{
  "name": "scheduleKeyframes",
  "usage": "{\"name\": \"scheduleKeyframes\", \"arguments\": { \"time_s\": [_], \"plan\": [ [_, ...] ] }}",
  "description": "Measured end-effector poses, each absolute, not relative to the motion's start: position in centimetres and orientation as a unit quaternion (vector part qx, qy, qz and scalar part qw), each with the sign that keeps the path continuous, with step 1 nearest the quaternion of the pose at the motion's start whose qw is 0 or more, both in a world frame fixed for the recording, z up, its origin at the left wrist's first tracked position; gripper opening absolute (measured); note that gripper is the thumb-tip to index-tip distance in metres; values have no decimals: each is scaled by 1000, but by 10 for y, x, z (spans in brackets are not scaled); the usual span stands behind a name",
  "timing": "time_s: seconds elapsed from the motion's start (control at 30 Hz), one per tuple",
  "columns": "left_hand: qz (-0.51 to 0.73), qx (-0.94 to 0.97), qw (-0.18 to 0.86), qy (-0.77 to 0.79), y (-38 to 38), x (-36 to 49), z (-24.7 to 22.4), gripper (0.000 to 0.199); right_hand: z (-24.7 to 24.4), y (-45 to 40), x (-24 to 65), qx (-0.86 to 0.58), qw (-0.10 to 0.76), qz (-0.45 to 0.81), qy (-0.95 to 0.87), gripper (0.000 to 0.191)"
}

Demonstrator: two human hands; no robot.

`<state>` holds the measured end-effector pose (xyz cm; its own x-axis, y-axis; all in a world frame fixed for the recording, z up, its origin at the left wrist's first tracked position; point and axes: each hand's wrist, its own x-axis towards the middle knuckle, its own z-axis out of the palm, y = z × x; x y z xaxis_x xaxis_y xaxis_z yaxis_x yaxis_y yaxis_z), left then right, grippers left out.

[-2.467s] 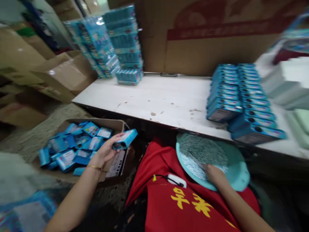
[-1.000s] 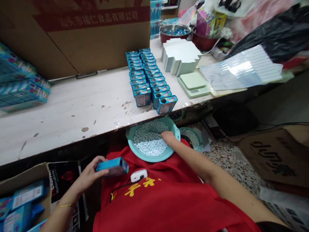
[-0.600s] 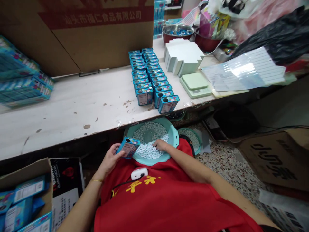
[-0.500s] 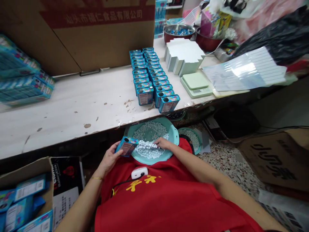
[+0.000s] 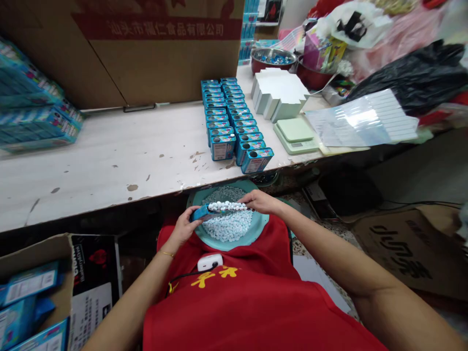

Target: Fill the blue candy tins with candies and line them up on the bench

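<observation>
My left hand (image 5: 185,226) grips a small blue tin (image 5: 201,212), tilted above the light-green basin (image 5: 262,225) on my lap. Closed fingers of my right hand (image 5: 254,200) hold the end of a scoop, mostly hidden under a heap of white candies (image 5: 227,206). That heap reaches across to the tin's edge. More white pellets (image 5: 228,228) lie in the basin below. On the table, two rows of blue tins (image 5: 224,147) stand close together, running away from me.
On the white table (image 5: 146,146) are a green scale (image 5: 297,136), stacked white card (image 5: 280,90), plastic sheets (image 5: 361,119) and a metal bowl (image 5: 273,57). A large carton (image 5: 153,63) stands behind. An open box (image 5: 62,292) with blue packets is at lower left.
My left hand has moved right and up, tipping the tin over the basin. My right hand has raised the loaded scoop to the tin.
</observation>
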<state>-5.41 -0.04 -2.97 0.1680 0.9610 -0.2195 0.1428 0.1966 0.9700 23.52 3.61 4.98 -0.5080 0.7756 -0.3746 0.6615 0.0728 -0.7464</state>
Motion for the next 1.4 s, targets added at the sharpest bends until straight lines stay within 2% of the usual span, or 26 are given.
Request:
{"name": "scheduleKeyframes", "arguments": {
  "time_s": [0.13,0.27,0.47,0.6,0.7,0.83,0.93,1.2,1.3,1.4],
  "plan": [
    [362,565,530,519,3,-46,-35,40,84,40,222,-488,-40,311,-814,36],
    [366,601,500,505,5,-39,-42,37,111,41,196,-526,-149,204,-812,30],
    [368,583,502,522,2,-32,-42,36,121,35,182,-534,-94,182,-820,28],
    [383,569,477,549,-4,-45,-40,37,98,32,219,-567,-95,153,-804,32],
    [389,560,452,575,-8,-56,-41,39,48,28,229,-602,-130,162,-771,37],
    [413,525,449,594,-11,-59,-50,43,-29,9,196,-595,-176,202,-758,37],
    [429,504,449,601,-11,-57,-58,45,-62,-6,173,-559,-177,233,-776,34],
    [459,488,466,578,-8,-61,-58,45,-74,-1,206,-496,-154,330,-788,35],
    [465,491,463,572,-6,-63,-57,44,-61,2,222,-495,-122,353,-784,37],
    [457,505,453,575,-5,-61,-59,43,-28,6,235,-475,-55,400,-782,36]
  ]
}}
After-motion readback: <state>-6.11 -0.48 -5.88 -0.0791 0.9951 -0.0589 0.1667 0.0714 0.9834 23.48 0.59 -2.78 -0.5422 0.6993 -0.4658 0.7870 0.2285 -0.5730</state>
